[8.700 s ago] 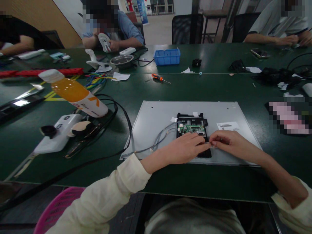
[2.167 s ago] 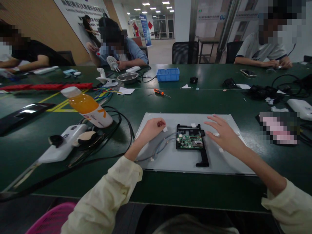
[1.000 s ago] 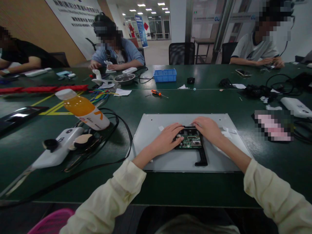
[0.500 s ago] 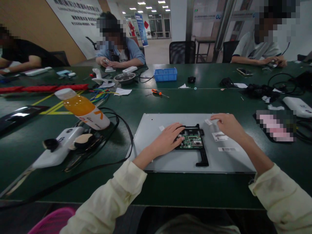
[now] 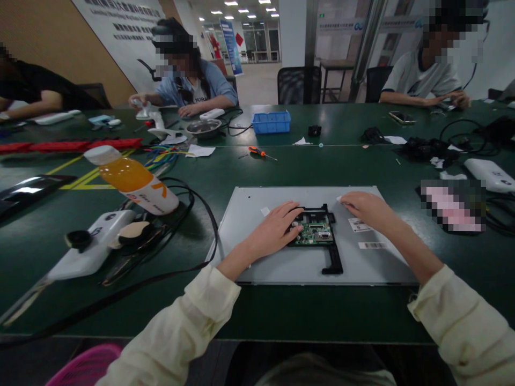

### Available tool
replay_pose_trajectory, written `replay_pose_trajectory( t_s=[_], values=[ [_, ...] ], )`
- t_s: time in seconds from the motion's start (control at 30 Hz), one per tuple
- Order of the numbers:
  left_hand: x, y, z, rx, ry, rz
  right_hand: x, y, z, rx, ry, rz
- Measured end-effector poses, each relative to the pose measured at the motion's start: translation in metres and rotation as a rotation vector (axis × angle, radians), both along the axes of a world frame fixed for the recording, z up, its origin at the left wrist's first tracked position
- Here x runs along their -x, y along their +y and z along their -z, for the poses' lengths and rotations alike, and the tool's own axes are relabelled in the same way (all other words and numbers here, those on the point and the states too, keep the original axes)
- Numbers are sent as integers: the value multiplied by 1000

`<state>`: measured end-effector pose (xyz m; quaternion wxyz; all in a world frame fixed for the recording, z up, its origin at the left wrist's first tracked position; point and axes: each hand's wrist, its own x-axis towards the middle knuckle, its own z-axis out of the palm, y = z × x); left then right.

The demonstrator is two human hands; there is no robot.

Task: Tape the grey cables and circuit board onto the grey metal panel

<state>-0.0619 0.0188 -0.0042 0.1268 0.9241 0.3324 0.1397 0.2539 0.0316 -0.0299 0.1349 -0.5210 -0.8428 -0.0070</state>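
A flat grey panel [image 5: 257, 268] lies on the green table in front of me. On it rests a black bracket [image 5: 333, 257] around a green circuit board [image 5: 316, 234]. My left hand [image 5: 276, 228] lies with outstretched fingers over the left edge of the bracket and board. To the right of the bracket, my right hand [image 5: 368, 209] is pinched on a small white sticker [image 5: 339, 199] at the panel, mostly covered by the fingers. A printed label [image 5: 358, 225] and a barcode label [image 5: 372, 245] sit below that hand.
Left of the panel are a tilted orange juice bottle [image 5: 132, 179], a white device [image 5: 94, 244] and a black strap [image 5: 140, 284]. Beyond lie an orange screwdriver [image 5: 257, 152] and a blue bin [image 5: 271, 122]. A phone [image 5: 453, 206] lies right; several people sit across.
My right hand has shifted slightly left and its fingers have closed over the white sticker. My left hand stays put. Across the table, a person's hand has moved outward with a white object.
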Motion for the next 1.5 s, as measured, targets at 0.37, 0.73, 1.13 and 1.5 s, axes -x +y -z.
replay_pose_trajectory(
  t_s=[0.37, 0.73, 1.13, 1.5],
  values=[
    [12, 16, -7, -28, -190, -240, 6, -5, -2, -50, -29, 97],
    [42, 44, 3, 21, -129, -380, 12, -8, -2, -41, 8, 129],
    [52, 47, -4, 110, -96, -418, 12, -7, 1, -36, 13, 138],
    [52, 48, -6, 195, -165, -448, 10, -6, 4, -36, 23, 140]
  ],
)
